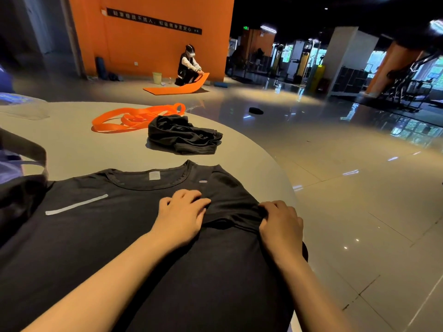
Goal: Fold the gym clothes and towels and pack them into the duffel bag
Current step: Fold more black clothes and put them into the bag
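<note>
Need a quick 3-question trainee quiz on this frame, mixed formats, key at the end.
1. True or false: the right hand pinches the sleeve of the black T-shirt.
2. What rests flat on the shirt? A) left hand B) orange resistance band C) crumpled black garment
3. Fill in: the crumpled garment lies on the ____ table.

Key: 1 true; 2 A; 3 white
</note>
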The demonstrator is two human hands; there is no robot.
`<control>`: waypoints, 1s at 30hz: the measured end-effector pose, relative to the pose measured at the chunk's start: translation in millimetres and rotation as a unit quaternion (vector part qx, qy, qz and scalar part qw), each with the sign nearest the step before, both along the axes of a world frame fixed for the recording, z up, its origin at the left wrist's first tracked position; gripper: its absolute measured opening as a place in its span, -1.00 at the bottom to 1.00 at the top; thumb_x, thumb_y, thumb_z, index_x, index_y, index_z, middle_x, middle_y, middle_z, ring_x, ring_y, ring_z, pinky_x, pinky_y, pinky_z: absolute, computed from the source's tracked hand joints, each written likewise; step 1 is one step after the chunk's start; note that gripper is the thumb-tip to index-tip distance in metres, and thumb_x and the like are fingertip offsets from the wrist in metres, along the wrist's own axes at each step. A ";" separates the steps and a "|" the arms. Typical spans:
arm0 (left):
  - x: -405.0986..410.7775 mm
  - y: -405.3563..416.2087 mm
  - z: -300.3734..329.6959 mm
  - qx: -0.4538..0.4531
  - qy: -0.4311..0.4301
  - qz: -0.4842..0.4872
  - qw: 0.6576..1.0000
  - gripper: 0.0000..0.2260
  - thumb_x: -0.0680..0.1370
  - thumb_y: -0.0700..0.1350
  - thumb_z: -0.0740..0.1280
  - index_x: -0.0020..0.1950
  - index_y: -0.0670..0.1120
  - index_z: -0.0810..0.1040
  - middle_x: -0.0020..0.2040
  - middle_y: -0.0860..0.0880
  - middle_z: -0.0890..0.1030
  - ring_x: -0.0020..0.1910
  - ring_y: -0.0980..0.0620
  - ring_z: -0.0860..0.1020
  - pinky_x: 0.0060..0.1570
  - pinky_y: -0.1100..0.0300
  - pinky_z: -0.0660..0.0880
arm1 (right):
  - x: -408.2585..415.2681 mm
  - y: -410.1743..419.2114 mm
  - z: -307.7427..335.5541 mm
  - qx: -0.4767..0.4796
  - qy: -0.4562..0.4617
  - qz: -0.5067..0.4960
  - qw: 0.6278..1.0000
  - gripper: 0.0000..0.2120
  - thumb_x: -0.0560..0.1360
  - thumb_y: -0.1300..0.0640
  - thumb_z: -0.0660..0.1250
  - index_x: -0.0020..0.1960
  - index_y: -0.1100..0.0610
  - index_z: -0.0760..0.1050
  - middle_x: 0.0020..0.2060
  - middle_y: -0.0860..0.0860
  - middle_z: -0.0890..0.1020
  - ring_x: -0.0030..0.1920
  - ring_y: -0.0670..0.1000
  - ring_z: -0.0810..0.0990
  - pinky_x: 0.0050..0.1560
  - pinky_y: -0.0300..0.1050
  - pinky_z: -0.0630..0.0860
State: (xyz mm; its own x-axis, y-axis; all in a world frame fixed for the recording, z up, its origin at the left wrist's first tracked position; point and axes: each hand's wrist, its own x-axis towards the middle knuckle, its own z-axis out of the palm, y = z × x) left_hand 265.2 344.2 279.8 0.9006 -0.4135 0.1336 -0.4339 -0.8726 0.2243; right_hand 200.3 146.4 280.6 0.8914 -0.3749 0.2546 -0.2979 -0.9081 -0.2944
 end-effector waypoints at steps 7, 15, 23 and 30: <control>-5.4 23.2 8.3 0.037 0.014 -0.039 0.998 -0.54 0.65 0.15 0.00 0.56 0.12 0.10 0.56 0.06 0.12 0.53 0.05 0.04 0.49 -0.03 0.03 | 0.5 7.9 19.0 -0.055 0.079 0.013 0.995 -0.61 0.55 0.18 0.13 0.35 -0.05 0.39 0.39 0.01 0.33 0.33 0.10 0.32 0.21 0.00 0.27; -34.4 137.0 39.2 -0.043 -0.146 0.058 0.987 -0.72 0.59 -0.01 0.22 0.25 0.01 0.56 0.30 0.02 0.49 0.22 -0.03 0.50 0.15 0.05 0.39 | 25.6 140.8 44.2 -0.073 0.057 0.325 0.941 -0.59 0.61 -0.05 0.13 0.45 -0.08 0.28 0.45 -0.04 0.28 0.42 0.04 0.26 0.41 0.07 0.23; -69.1 294.2 54.2 -0.072 -0.052 0.300 0.950 -0.62 0.48 0.12 0.40 0.18 -0.09 0.58 0.17 -0.07 0.52 0.17 -0.12 0.49 0.13 -0.06 0.45 | 19.5 282.6 23.8 -0.046 0.064 0.564 0.822 -0.62 0.59 -0.16 0.09 0.32 -0.06 0.42 0.27 -0.03 0.43 0.30 0.06 0.36 0.31 0.16 0.30; -53.9 306.6 55.1 -0.334 -0.038 0.342 0.878 -0.89 0.62 -0.02 0.22 0.02 -0.06 0.43 -0.04 -0.08 0.52 -0.04 -0.09 0.48 -0.06 0.07 0.37 | 4.9 278.5 17.9 -0.098 0.132 0.556 0.815 -0.51 0.61 -0.20 0.01 0.51 -0.13 0.14 0.51 -0.07 0.13 0.51 -0.03 0.00 0.48 0.26 -0.07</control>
